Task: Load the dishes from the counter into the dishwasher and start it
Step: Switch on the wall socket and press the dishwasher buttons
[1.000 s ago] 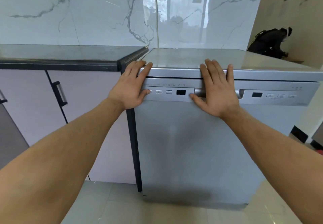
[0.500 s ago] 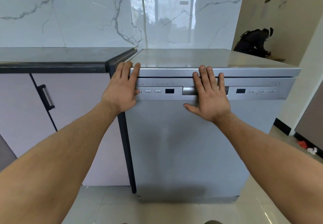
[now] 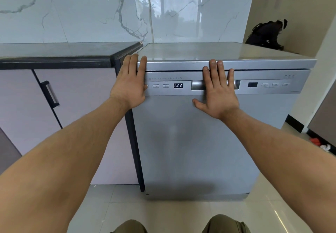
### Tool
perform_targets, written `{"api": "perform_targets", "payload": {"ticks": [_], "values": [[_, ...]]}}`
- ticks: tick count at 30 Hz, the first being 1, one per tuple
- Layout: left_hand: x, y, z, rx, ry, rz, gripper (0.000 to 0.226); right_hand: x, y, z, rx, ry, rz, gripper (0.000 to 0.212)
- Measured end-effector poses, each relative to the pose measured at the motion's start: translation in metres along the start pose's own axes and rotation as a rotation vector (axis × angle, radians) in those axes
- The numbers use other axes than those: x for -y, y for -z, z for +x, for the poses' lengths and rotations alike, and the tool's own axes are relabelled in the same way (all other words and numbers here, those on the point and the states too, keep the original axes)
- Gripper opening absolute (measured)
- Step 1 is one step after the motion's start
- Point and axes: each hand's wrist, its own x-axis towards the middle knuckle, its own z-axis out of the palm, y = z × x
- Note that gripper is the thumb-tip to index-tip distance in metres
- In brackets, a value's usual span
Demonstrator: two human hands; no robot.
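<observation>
Left hand [image 3: 130, 89]: flat, fingers straight, gripping nothing, laid on the upper left corner of the dishwasher [image 3: 190, 142], over its button strip. Right hand [image 3: 218, 94]: flat likewise, palm covering the handle [image 3: 197, 85] recess, fingertips at the closed door's top edge. Between the hands: lit display [image 3: 178, 85] reading 8:88. Left of the left hand: dark counter [image 3: 54, 50], touching the dishwasher. Beyond the fingertips: cord [image 3: 151, 14] on the marble wall.
</observation>
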Motion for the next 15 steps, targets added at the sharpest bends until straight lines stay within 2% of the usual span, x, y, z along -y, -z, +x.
{"api": "perform_targets", "payload": {"ticks": [15], "values": [[-0.004,-0.0006,0.0,0.002,0.028,0.014,0.095,0.0036,0.0029,0.0003,0.033,-0.012,0.002,0.113]]}}
